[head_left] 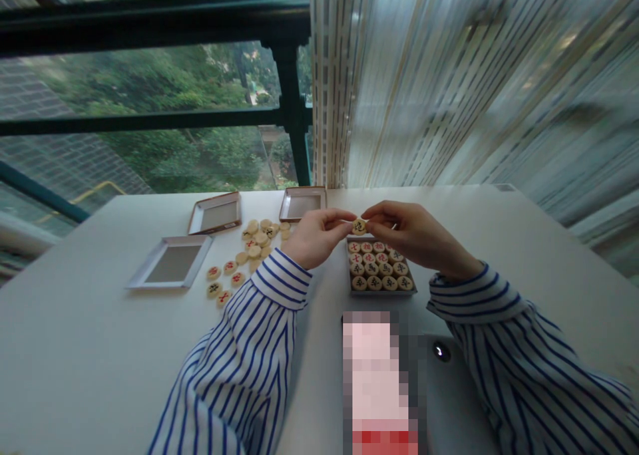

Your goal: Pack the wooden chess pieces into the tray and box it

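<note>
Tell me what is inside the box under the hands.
The box holds rows of round wooden pieces with red or black marks. The right hand covers its far edge, so pieces there cannot be seen.

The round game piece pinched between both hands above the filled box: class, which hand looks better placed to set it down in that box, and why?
Probably the right hand. It hovers directly over the box of pieces, fingertips on the held piece. The left hand sits beside the box, nearer the loose pieces.

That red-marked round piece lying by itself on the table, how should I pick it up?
Pinch the red-marked piece by its round edge, coming from above with thumb and finger on opposite sides. It lies flat on the table, so only the rim offers a grip.
</note>
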`<act>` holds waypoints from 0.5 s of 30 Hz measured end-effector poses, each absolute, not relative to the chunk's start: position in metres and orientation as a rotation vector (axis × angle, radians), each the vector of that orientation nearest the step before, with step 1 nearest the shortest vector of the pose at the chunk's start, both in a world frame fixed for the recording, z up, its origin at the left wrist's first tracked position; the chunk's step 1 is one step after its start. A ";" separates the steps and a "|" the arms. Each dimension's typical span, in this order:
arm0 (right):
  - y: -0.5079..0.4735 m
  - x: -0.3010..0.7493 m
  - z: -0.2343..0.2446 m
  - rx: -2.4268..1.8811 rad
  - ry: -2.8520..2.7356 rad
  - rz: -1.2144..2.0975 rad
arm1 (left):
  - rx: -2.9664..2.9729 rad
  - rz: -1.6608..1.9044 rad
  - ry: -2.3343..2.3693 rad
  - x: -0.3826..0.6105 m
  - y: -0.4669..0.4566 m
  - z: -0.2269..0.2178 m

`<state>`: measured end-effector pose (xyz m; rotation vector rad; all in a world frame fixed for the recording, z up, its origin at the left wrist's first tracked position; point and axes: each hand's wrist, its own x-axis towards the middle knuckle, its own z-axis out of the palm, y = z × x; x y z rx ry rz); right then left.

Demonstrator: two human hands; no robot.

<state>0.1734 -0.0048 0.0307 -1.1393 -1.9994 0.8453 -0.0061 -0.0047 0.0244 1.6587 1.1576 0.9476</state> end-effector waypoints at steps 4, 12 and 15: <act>-0.005 0.173 0.030 -1.116 -2.027 0.822 | 1.646 0.969 1.155 -0.006 -0.005 0.025; -0.005 0.174 0.030 -1.135 -2.064 0.810 | 1.621 0.974 1.157 -0.007 -0.003 0.024; -0.004 0.174 0.029 -1.126 -2.138 0.710 | 1.609 0.977 1.171 -0.006 -0.002 0.024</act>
